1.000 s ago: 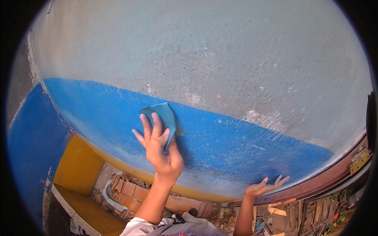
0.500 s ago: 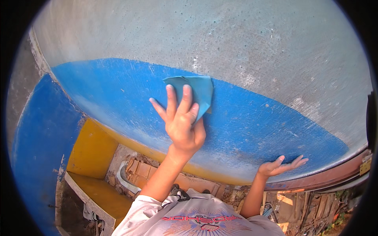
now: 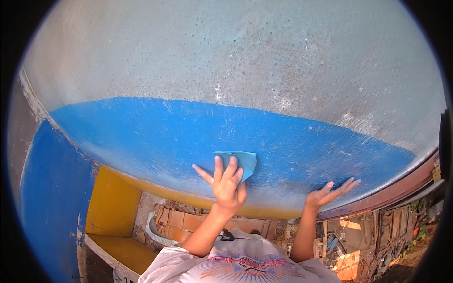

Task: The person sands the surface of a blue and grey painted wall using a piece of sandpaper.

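My left hand [image 3: 226, 188] presses a folded light-blue sheet [image 3: 246, 162], like sandpaper or cloth, against the blue painted band [image 3: 118, 127] of a curved wall, with fingers bent over it. The sheet's underside is hidden. My right hand [image 3: 330, 193] is open at the right on the lower part of the blue band, palm turned up and fingertips at or close to the surface; exact contact is unclear. Above the band, the wall is pale grey, weathered and pitted [image 3: 236, 47], with white scuffs.
A separate blue panel [image 3: 52, 188] stands at the left beside a yellow-painted recess [image 3: 113, 203] with a concrete edge. A reddish rim [image 3: 401, 191] curves along the right. Below lie broken tiles [image 3: 175, 219], wood scraps [image 3: 391, 226] and a pale curved piece [image 3: 155, 232].
My left hand went up and right with the sheet, then came down lower on the blue band. My right hand stays open near the wall's lower right. The view has shifted slightly.
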A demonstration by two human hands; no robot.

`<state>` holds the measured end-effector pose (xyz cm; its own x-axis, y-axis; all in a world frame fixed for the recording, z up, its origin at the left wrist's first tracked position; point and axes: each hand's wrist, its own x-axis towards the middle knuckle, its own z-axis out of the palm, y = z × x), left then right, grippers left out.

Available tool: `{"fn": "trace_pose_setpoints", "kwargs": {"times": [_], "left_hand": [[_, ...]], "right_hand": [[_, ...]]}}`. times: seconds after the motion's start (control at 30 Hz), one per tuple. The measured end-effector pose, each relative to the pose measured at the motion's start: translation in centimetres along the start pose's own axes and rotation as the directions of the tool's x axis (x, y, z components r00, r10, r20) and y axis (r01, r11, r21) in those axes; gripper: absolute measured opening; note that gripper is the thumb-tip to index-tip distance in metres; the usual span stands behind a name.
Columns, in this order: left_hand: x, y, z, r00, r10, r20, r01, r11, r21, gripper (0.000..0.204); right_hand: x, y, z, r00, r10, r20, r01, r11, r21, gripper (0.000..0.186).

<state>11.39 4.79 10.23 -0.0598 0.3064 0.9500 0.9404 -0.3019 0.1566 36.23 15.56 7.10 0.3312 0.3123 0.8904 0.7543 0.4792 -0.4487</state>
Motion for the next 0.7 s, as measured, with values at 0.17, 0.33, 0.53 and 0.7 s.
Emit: {"fn": "trace_pose_setpoints", "kwargs": {"times": [0.17, 0.33, 0.53, 0.7], "left_hand": [[7.1, -2.8, -1.7, 0.834, -0.350, -0.428, 0.302, 0.937, -0.178, 0.023], [5.3, 3.4, 2.4, 0.993, 0.117, 0.026, -0.116, 0.992, -0.049, 0.011], [7.1, 2.8, -0.8, 0.938, -0.303, -0.169, 0.265, 0.939, -0.218, 0.013], [8.9, 6.9, 3.2, 0.990, 0.117, 0.074, -0.114, 0.993, -0.039, 0.007]], "right_hand": [[0.3, 1.2, -0.6, 0.997, -0.076, 0.011, 0.076, 0.996, -0.039, 0.064], [0.0, 0.2, 0.3, 1.000, -0.025, -0.018, 0.025, 0.999, -0.032, 0.063], [-0.1, 1.8, -1.5, 0.991, -0.108, 0.082, 0.112, 0.992, -0.058, 0.061], [-0.5, 1.1, -0.7, 0.999, -0.045, 0.016, 0.046, 0.999, -0.009, 0.060]]}}
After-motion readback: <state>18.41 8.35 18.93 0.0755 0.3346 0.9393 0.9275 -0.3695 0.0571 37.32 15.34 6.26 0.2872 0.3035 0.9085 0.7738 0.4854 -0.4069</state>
